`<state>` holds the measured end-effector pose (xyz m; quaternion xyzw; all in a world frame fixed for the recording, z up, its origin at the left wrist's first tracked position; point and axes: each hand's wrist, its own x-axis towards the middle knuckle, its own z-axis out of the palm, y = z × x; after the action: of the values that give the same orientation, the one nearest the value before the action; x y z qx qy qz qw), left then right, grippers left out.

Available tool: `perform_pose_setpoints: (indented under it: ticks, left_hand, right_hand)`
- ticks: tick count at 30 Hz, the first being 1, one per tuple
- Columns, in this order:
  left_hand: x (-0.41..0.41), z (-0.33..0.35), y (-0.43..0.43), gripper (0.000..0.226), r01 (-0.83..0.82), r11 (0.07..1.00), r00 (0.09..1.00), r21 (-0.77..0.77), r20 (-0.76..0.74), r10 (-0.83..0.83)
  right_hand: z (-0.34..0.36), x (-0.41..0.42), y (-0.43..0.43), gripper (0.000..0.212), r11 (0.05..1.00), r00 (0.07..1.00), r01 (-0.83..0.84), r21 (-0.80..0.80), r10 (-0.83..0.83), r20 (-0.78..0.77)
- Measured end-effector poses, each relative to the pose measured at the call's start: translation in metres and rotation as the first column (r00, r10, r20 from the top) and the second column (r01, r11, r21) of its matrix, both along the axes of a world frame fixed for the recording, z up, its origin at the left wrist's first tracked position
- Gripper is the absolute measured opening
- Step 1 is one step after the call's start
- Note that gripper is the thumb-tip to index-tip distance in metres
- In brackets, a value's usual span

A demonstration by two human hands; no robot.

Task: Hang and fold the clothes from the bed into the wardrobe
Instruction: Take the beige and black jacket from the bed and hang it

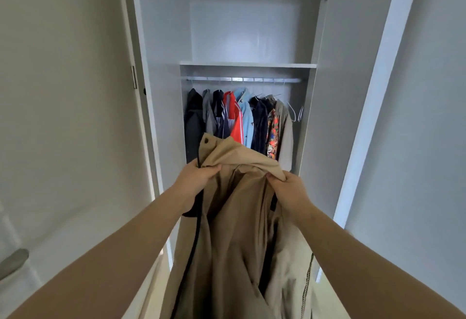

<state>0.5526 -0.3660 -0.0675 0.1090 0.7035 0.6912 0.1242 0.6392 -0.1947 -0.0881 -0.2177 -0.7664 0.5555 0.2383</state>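
The left hand (199,176) grips one upper edge of a crumpled beige coat (237,230), a black cord (195,243) trailing beside it; the right hand (290,190) pinches the other edge. The coat hangs before the open wardrobe (161,66), its hem cut off below

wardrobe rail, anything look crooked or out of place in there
Nothing serious. The hung clothes sit in an orderly row on the rail; only the bare white hangers at its right end hang askew, tilted toward the side wall.
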Motion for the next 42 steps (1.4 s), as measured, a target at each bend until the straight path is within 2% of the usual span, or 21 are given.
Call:
perform_pose_setpoints:
  ticks: [4, 9, 15, 18, 22, 24, 30, 34, 37, 40, 42]
  left_hand:
    - [-0.061, -0.013, 0.053, 0.035, 0.075, 0.997, 0.993, 0.015, 0.085, -0.076]
    - [-0.147, -0.037, 0.117, 0.014, 0.147, 0.989, 0.983, 0.018, 0.108, -0.148]
    - [-0.275, -0.034, 0.203, 0.016, 0.287, 0.957, 0.948, -0.044, 0.157, -0.278]
    - [-0.319, -0.023, 0.247, 0.017, 0.308, 0.951, 0.945, -0.008, 0.117, -0.305]
    - [-0.367, -0.023, 0.291, 0.021, 0.337, 0.941, 0.933, -0.02, 0.14, -0.331]
    - [-0.393, -0.019, 0.31, 0.016, 0.368, 0.929, 0.924, -0.021, 0.123, -0.363]
    - [-0.465, -0.012, 0.388, 0.014, 0.277, 0.958, 0.945, 0.071, 0.161, -0.285]
    - [-0.511, -0.004, 0.438, 0.017, 0.204, 0.965, 0.954, 0.165, 0.185, -0.234]
    - [-0.551, 0.009, 0.485, 0.016, 0.128, 0.961, 0.961, 0.245, 0.209, -0.182]
    - [-0.575, 0.016, 0.516, 0.019, 0.062, 0.959, 0.952, 0.276, 0.272, -0.139]
    - [-0.591, 0.014, 0.533, 0.02, 0.037, 0.956, 0.941, 0.291, 0.311, -0.131]
  right_hand:
    - [-0.009, -0.049, 0.057, 0.019, 1.0, 1.0, 0.004, 0.005, -0.004, 0.014]
    - [-0.02, -0.125, 0.118, 0.018, 0.998, 0.997, 0.067, 0.007, -0.067, 0.031]
    - [-0.014, -0.247, 0.204, 0.024, 0.993, 0.991, 0.117, -0.001, -0.116, 0.07]
    - [-0.008, -0.293, 0.243, 0.018, 0.99, 0.989, 0.141, -0.029, -0.139, 0.045]
    - [-0.016, -0.35, 0.282, 0.009, 0.983, 0.988, 0.154, -0.104, -0.15, 0.041]
    - [-0.019, -0.378, 0.299, 0.01, 0.983, 0.989, 0.149, -0.109, -0.146, 0.038]
    - [-0.034, -0.459, 0.366, 0.023, 0.988, 0.99, 0.097, -0.12, -0.084, 0.111]
    - [-0.034, -0.507, 0.416, 0.015, 0.982, 0.991, -0.099, -0.163, 0.113, 0.075]
    - [-0.017, -0.552, 0.468, 0.011, 0.969, 0.965, -0.212, -0.124, 0.228, 0.131]
    - [0.001, -0.588, 0.505, 0.012, 0.968, 0.975, -0.2, -0.15, 0.211, 0.064]
    - [0.004, -0.613, 0.533, 0.016, 0.996, 0.998, -0.068, -0.049, 0.069, 0.015]
